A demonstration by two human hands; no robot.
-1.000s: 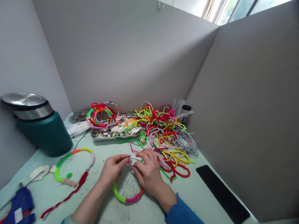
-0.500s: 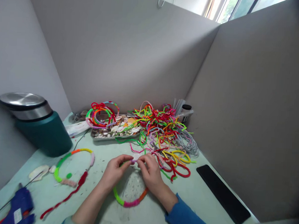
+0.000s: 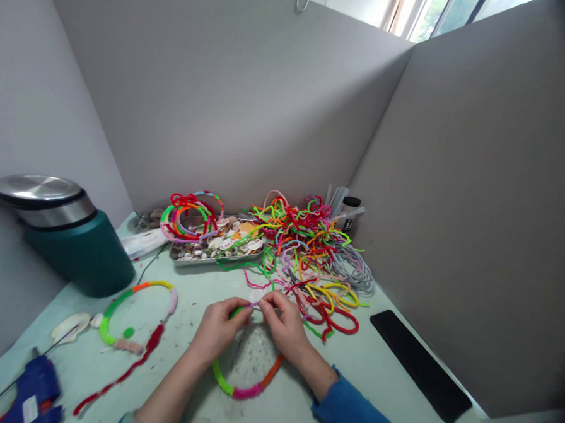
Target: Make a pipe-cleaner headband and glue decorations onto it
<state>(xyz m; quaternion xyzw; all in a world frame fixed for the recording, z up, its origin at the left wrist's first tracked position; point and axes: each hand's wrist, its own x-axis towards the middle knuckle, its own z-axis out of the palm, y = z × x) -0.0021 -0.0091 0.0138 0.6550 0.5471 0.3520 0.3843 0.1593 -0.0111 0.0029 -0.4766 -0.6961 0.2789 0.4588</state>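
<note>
Over the middle of the table, my left hand pinches the upper left part of a ring wrapped in pipe cleaner, coloured green, pink and orange along its lower arc. My right hand is closed at the ring's upper right, its fingertips pinching a short purple pipe cleaner beside the left fingertips. To the left lies another multicoloured ring, with a dark red pipe cleaner trailing from its right side. Both hands' fingertips partly hide the top of the held ring.
A teal flask and a blue glue gun are on the left. At the back, finished-looking rings lie on a metal tray of shells, beside a pipe cleaner heap. A black strip lies right.
The hands stay close together, with the right fingertips slightly shifted along the purple piece. The ring's lower right side has moved a little outward. The whole view has shifted slightly.
</note>
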